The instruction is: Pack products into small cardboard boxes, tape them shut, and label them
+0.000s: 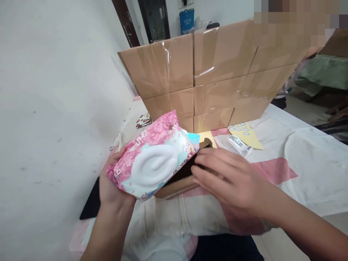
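Observation:
My left hand point(115, 181) grips one end of a pink and light-blue pack of wet wipes point(163, 130), tilted, with its white oval lid facing me. Below and behind the pack sits a small open cardboard box point(176, 187), its dark inside partly covered by the pack. At the right end of that box is my right hand point(228, 175), with its fingers stretched toward the opening; their tips are slightly blurred, and nothing shows in them. A light-blue item point(193, 137) peeks out behind the pack, too covered to name.
A tall wall of taped cardboard point(220, 61) stands across the table behind the box. Yellow label sheets point(251, 137) and a white packet point(240, 145) lie to the right on the cloth point(312, 159). A brown-and-white packet point(143, 120) lies at left. Another person stands behind the cardboard, at right.

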{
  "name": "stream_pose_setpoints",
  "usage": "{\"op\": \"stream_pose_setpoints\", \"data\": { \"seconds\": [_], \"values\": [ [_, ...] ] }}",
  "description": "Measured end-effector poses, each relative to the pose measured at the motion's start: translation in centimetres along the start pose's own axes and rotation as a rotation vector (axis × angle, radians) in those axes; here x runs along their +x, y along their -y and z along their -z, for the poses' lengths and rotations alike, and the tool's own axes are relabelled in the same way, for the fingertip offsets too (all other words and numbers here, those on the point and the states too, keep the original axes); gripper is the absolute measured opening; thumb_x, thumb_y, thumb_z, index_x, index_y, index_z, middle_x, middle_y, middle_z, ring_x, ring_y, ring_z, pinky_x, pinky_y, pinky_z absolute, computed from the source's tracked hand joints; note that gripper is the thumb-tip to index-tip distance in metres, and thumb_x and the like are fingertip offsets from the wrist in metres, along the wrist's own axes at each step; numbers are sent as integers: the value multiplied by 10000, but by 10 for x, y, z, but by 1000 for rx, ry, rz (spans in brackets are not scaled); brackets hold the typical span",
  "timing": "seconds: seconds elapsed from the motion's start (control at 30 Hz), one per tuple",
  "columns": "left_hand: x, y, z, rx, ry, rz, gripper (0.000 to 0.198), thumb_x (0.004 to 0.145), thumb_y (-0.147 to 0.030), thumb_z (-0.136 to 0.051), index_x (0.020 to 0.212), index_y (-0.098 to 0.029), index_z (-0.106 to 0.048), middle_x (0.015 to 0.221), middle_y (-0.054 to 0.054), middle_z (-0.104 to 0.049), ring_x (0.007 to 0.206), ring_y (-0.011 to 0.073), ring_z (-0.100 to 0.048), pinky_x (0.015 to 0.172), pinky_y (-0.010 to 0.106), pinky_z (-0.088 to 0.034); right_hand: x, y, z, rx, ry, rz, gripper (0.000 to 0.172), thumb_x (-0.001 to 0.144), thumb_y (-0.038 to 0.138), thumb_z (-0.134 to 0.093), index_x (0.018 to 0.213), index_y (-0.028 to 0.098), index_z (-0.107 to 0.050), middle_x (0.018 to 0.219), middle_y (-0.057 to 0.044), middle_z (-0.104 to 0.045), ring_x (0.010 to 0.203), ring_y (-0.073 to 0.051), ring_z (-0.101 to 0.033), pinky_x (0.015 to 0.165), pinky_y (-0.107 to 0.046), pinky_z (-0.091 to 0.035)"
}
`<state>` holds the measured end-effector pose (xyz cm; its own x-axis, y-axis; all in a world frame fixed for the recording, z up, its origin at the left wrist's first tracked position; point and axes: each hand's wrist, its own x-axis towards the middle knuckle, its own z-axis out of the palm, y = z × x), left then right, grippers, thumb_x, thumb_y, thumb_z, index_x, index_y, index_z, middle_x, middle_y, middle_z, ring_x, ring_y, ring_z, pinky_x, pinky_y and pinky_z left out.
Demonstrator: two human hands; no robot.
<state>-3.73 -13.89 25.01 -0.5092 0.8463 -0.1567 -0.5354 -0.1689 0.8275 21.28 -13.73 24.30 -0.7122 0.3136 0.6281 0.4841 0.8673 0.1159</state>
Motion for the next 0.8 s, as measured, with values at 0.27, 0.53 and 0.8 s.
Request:
{"op": "stream_pose_setpoints", "data": {
  "seconds": [0.27, 0.53, 0.8],
  "values": [
    [-22, -2, -28, -41, 117, 153, 251, 920, -208, -491, 944, -136, -730, 914, 76, -779, 996, 237, -736, 960, 375, -586, 53, -7, 6, -180, 14, 115, 517, 951, 91, -559, 1433, 261, -478, 1370, -106, -592, 1288, -309, -506, 1005, -512, -448],
    [-19, 10, 1, 446, 374, -218, 534, 941, -608, -477, 1303, -231, -588, 1175, 76, -729, 921, 220, -723, 733, 331, -579, 37, -36, 11, 152, 32, -157, 644, 746, 215, -754, 1331, 196, -488, 1233, -138, -573, 1104, -324, -539, 844, -442, -505],
    [-26, 5, 12, 1633, 747, -466, 235, 910, -344, -572, 1087, -344, -727, 1082, -39, -778, 999, 244, -707, 812, 362, -509, 18, -48, 10, 764, -32, -481, 683, 681, 291, -872, 1255, 291, -502, 1237, -51, -596, 1136, -287, -616, 838, -383, -559]
  ]
}}
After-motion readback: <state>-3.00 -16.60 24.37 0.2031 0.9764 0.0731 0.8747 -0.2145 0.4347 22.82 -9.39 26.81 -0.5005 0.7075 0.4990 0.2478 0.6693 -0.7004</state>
